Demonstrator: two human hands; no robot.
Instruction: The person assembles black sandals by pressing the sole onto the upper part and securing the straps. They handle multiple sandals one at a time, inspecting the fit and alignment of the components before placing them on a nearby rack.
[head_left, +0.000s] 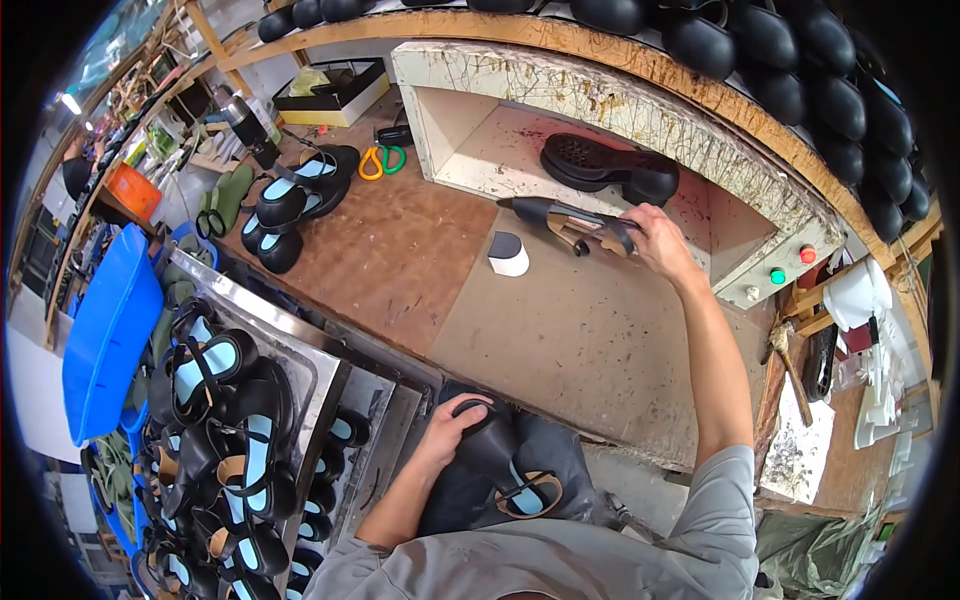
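Observation:
My left hand [453, 432] grips a black strap shoe [493, 450] over my lap by its rounded toe. The shoe's light blue insole and tan lining face me. My right hand [662, 243] is closed around the rear of a long dark tool with a tapered nose [555, 214], above the bench in front of the white box. The nose points left; I cannot make out the tool's exact kind. A small white block with a dark top [509, 257] stands just left of it. Black shoe soles [600, 168] lie inside the box, beyond my right hand.
The white box [560, 90] has red and green buttons at its right end. Strap shoes [300, 195] and scissors [380, 161] lie on the bench's left. A metal rack [320, 370] of shoes stands left of me. A hammer [795, 375] lies right. Black shoes [700, 45] line the shelf above.

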